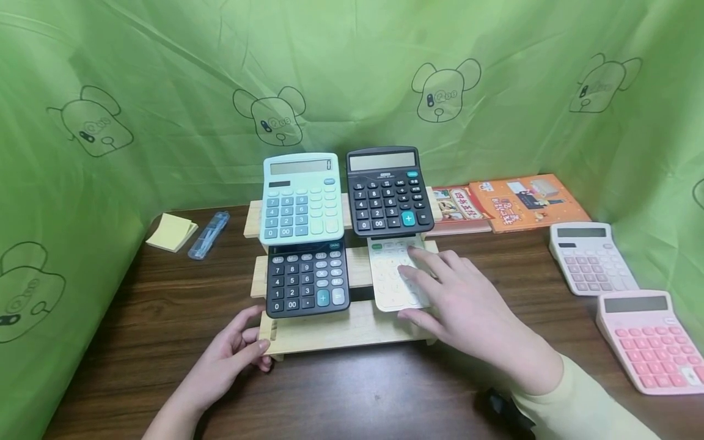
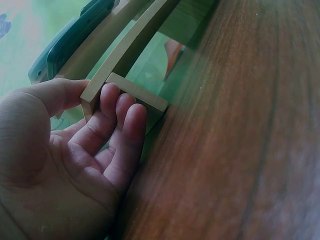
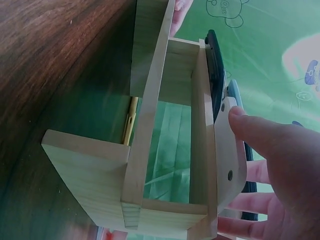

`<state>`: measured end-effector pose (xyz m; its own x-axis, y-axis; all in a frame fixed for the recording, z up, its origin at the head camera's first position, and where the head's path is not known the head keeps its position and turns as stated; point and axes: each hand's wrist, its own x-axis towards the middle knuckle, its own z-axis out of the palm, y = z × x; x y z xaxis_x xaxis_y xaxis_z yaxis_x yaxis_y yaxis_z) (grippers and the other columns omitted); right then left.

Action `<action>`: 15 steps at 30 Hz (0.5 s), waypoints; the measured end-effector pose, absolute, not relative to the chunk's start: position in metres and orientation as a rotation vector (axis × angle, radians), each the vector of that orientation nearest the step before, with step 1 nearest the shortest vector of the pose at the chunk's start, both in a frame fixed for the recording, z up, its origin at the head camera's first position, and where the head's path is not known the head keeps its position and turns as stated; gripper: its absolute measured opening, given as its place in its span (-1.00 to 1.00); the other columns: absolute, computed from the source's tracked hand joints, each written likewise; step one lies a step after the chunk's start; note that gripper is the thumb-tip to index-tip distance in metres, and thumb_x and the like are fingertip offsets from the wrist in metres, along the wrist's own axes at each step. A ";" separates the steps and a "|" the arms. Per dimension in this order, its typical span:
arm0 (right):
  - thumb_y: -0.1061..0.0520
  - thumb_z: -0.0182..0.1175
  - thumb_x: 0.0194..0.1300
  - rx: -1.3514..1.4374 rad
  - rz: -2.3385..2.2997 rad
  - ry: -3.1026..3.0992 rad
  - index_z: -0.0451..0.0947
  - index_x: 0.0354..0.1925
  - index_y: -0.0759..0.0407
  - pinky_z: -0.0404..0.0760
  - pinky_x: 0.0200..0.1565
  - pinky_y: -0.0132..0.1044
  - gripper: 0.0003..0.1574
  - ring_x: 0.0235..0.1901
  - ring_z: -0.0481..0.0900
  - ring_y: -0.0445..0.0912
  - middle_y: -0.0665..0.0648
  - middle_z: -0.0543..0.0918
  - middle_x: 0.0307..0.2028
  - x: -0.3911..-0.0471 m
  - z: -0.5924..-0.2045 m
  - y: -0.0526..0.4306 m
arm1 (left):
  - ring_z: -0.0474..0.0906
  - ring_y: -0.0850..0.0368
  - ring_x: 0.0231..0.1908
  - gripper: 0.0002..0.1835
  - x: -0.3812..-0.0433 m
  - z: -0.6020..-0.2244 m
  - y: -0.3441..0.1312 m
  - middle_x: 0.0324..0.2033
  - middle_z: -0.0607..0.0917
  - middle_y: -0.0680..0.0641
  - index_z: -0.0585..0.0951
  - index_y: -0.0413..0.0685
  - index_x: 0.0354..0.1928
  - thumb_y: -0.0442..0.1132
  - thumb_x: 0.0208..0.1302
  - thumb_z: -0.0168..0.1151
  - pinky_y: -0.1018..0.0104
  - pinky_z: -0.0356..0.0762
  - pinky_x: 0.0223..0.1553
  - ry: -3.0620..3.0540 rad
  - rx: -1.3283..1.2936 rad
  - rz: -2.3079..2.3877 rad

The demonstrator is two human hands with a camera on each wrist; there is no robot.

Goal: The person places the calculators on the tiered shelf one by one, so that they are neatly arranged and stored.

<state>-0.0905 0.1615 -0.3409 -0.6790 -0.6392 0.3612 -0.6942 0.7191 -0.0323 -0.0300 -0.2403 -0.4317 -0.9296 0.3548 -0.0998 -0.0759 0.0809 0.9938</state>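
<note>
A stepped wooden stand (image 1: 341,327) bears calculators in two rows. My left hand (image 1: 233,354) grips its front left corner, thumb on the front board and curled fingers beneath; the left wrist view shows the board's end (image 2: 90,97) between them. My right hand (image 1: 467,299) holds a white calculator (image 1: 387,281) on the lower row at right, fingers over its keys and thumb at its near edge. In the right wrist view, the underside of the white calculator (image 3: 227,155) shows past the stand's slat. Left of it lies a black calculator (image 1: 308,281). Above are a light-blue calculator (image 1: 302,198) and another black calculator (image 1: 385,189).
A white calculator with pinkish keys (image 1: 591,260) and a pink calculator (image 1: 651,342) lie at the right. Behind the stand are a red booklet (image 1: 459,205) and an orange booklet (image 1: 530,201). Yellow sticky notes (image 1: 170,232) and a blue translucent case (image 1: 209,235) lie left.
</note>
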 end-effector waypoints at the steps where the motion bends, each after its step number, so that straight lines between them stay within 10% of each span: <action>1: -0.44 0.08 0.25 1.041 0.237 -2.597 0.45 0.27 0.04 0.45 -0.12 -0.05 -0.16 -0.03 0.37 0.07 0.16 0.36 0.29 -0.091 -0.341 0.161 | 0.65 -0.11 -0.39 -0.41 -0.030 -0.432 -0.240 -0.20 0.63 -0.39 0.09 -0.11 0.40 -0.33 0.43 0.08 -0.02 0.68 -0.32 2.051 0.275 1.916; 15: -0.42 0.08 0.27 1.050 0.302 -2.571 0.44 0.28 0.02 0.46 -0.01 0.03 -0.19 0.08 0.36 0.09 0.18 0.40 0.20 -0.094 -0.343 0.162 | 0.64 -0.13 -0.38 -0.40 -0.029 -0.431 -0.241 -0.19 0.63 -0.39 0.09 -0.09 0.40 -0.31 0.43 0.08 -0.02 0.68 -0.31 2.049 0.275 1.914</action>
<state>-0.0942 0.1621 -0.3434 -0.6661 -0.6343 0.3924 -0.7080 0.7032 -0.0651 -0.0294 -0.2408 -0.4311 -0.9292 0.3551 -0.1025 -0.0780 0.0826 0.9935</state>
